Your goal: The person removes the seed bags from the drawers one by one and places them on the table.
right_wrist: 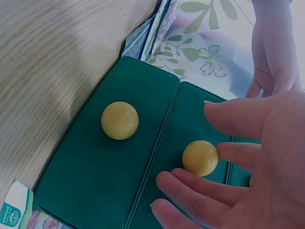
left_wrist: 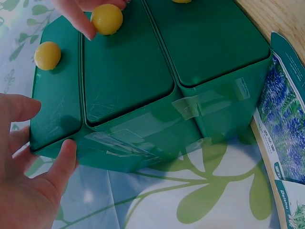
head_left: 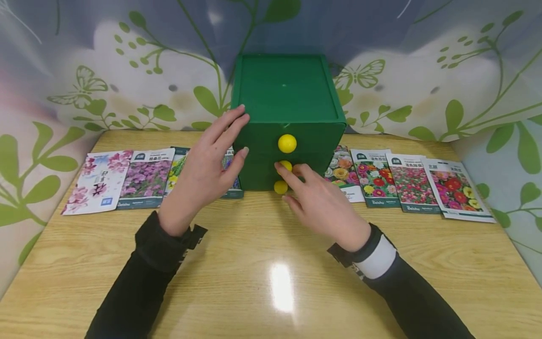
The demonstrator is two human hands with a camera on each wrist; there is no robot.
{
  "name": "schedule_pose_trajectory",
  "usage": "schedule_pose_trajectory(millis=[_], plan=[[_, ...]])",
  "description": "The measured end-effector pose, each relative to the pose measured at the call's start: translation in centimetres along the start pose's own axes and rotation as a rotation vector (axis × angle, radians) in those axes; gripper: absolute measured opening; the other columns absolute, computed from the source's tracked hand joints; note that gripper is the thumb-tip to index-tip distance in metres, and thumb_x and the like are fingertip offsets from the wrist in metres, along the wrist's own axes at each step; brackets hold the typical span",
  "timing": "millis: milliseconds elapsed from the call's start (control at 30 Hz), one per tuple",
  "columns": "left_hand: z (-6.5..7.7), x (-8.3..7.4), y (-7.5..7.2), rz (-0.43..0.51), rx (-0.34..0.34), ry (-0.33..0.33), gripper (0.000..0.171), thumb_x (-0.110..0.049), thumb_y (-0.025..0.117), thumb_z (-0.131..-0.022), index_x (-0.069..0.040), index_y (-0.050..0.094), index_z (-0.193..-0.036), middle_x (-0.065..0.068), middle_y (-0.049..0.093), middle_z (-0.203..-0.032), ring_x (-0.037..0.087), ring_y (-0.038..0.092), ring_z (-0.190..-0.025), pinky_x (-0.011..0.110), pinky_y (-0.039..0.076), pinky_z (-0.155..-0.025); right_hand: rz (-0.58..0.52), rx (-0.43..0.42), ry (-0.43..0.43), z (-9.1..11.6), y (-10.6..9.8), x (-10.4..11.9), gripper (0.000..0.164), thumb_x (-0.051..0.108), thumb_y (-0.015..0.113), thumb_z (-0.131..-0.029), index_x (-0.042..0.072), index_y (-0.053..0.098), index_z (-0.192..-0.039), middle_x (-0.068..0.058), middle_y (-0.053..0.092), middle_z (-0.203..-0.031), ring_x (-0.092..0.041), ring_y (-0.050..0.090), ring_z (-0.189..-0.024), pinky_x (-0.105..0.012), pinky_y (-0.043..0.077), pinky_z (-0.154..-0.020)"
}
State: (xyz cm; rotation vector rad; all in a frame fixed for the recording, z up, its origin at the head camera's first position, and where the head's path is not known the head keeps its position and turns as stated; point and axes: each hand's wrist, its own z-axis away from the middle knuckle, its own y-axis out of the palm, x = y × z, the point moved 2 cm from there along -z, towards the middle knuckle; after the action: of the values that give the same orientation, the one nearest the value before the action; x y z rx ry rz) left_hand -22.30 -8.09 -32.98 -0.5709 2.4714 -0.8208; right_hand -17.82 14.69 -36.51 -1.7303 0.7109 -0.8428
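right grip [head_left: 322, 202] pinches the middle yellow knob [right_wrist: 199, 158]; left grip [head_left: 207, 165], straight-fingered, apparently touches the green cabinet [head_left: 288, 94].

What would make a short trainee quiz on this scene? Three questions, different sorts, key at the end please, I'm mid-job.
1. Multiple choice: what is the right hand touching?
A) top knob
B) middle knob
C) bottom knob
2. True or false: the left hand is pinching the top knob.
3. Open: what lies to either side of the box?

Key:
1: B.
2: False; it is at the box's left edge.
3: Packets with flower pictures.
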Motion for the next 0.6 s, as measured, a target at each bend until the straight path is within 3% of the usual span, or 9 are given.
schedule_pose_trajectory(millis=[300, 600], plan=[[-0.1, -0.1, 0.1, 0.010, 0.002, -0.017, 0.054, -0.004, 0.064, -0.095, 0.000, 0.047, -0.146, 0.012, 0.040, -0.154, 0.027, 0.037, -0.142, 0.041, 0.035, -0.112, -0.028, 0.083, -0.019, -0.1, 0.3, -0.3, 0.040, 0.024, 0.064, -0.099, 0.013, 0.062, -0.137, -0.010, 0.063, -0.117, -0.024, 0.062, -0.097, -0.040, 0.054, -0.080], [-0.1, -0.1, 0.1, -0.013, 0.003, 0.001, 0.056, -0.006, 0.064, -0.095, -0.001, 0.045, -0.148, 0.012, 0.038, -0.155, 0.025, 0.036, -0.143, 0.040, 0.035, -0.111, -0.051, 0.239, 0.035, -0.3, 2.4, -1.0, 0.047, 0.025, 0.061, -0.101, 0.011, 0.052, -0.145, -0.012, 0.062, -0.117, -0.026, 0.063, -0.098, -0.042, 0.054, -0.082]])
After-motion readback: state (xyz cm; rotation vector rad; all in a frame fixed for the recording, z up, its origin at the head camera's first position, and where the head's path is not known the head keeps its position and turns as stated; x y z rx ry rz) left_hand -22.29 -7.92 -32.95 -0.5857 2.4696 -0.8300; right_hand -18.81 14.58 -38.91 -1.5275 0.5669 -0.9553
